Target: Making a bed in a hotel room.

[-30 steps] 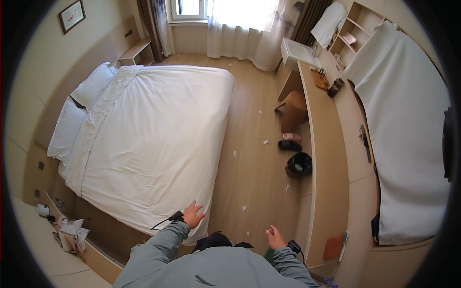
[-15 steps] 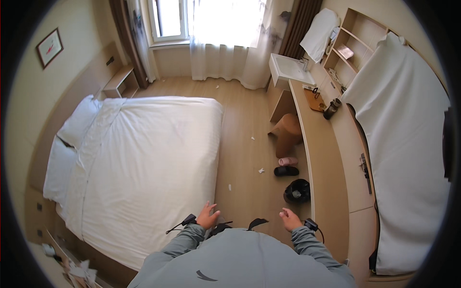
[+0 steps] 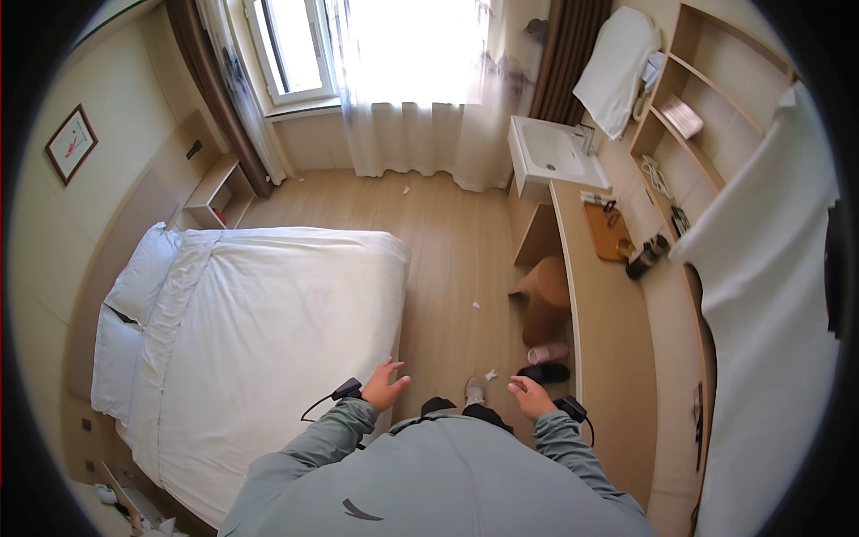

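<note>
Beside the foot corner of the white-covered bed (image 3: 295, 322), my left hand (image 3: 385, 387) hovers with its thumb and fingers apart and nothing in it. My right hand (image 3: 531, 396) hangs over the floor near the desk (image 3: 608, 358), fingers loosely stretched and holding nothing. A black slipper (image 3: 546, 372) and a pink slipper (image 3: 547, 354) lie just beyond it. White paper scraps dot the wood floor, one scrap (image 3: 490, 374) between my hands and another scrap (image 3: 476, 305) farther on. My shoe (image 3: 475, 389) shows below.
A brown stool (image 3: 545, 300) is tucked partly under the desk. On the desk are an orange-brown tray (image 3: 607, 234) and a dark bottle (image 3: 646, 258). Past it stands a white sink (image 3: 553, 154). A nightstand (image 3: 215, 192) sits beyond the bed, and curtains (image 3: 403, 134) hang at the window.
I have moved forward between bed and desk; the stool and slippers are closer. The black bin by the desk has left the view. My shoe now shows, and both hands stay empty.
</note>
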`<state>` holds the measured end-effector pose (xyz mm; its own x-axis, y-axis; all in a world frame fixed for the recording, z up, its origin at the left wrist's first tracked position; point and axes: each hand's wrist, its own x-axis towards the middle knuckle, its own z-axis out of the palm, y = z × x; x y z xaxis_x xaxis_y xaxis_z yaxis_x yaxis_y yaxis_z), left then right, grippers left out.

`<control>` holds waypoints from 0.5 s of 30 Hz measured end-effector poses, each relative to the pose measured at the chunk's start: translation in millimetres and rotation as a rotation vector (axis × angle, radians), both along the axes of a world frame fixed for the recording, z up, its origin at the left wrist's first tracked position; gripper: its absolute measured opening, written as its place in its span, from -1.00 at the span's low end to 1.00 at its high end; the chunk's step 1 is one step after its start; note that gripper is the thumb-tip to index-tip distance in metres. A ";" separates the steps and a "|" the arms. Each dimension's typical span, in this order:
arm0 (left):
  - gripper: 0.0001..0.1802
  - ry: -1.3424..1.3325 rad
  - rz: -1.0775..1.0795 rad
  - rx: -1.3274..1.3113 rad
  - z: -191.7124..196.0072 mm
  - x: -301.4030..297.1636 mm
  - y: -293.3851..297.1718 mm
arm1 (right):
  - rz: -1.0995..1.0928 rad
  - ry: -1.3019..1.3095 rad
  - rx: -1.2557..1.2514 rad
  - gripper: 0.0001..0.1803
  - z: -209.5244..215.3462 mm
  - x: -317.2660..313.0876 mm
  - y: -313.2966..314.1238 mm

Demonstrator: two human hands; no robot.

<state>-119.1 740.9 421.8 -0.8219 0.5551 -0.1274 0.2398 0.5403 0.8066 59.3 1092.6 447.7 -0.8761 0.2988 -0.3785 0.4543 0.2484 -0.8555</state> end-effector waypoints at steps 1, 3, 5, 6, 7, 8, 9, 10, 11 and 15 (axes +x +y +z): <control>-0.42 -0.001 0.029 -0.008 1.4 -15.6 18.7 | 0.027 -0.015 0.021 -0.52 3.0 -22.0 23.9; -0.43 -0.049 0.094 0.011 5.0 -41.2 50.9 | 0.087 -0.039 0.032 -0.54 5.9 -68.6 69.4; -0.44 0.038 0.164 0.027 7.7 -68.4 76.4 | 0.141 -0.042 0.022 -0.54 25.5 -121.6 103.5; -0.44 0.038 0.176 0.039 7.7 -87.6 88.3 | 0.181 -0.050 0.003 -0.54 35.3 -149.3 120.1; -0.45 -0.111 0.208 0.071 21.9 -101.7 101.2 | 0.214 -0.029 0.047 -0.54 41.2 -174.6 137.6; -0.47 -0.262 0.244 0.106 32.9 -115.6 114.0 | 0.226 -0.034 0.060 -0.54 48.1 -200.3 154.3; -0.50 -0.132 0.287 0.112 39.1 -131.3 126.7 | 0.250 -0.041 0.093 -0.55 55.6 -226.2 169.0; -0.50 -0.137 0.308 0.126 47.3 -146.9 136.4 | 0.283 -0.047 0.126 -0.56 63.8 -252.7 180.2; -0.53 -0.156 0.396 0.099 53.6 -165.9 145.6 | 0.300 -0.027 0.126 -0.58 76.8 -276.8 188.6; -0.61 -0.300 0.533 0.202 17.3 -245.5 166.2 | 0.347 0.012 0.171 -0.53 57.8 -369.5 230.5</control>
<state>-364.7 907.2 439.1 -0.9366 0.1176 -0.3301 -0.2712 0.3532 0.8954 -310.2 1323.2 505.5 -0.9404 0.0420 -0.3376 0.3082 0.5253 -0.7931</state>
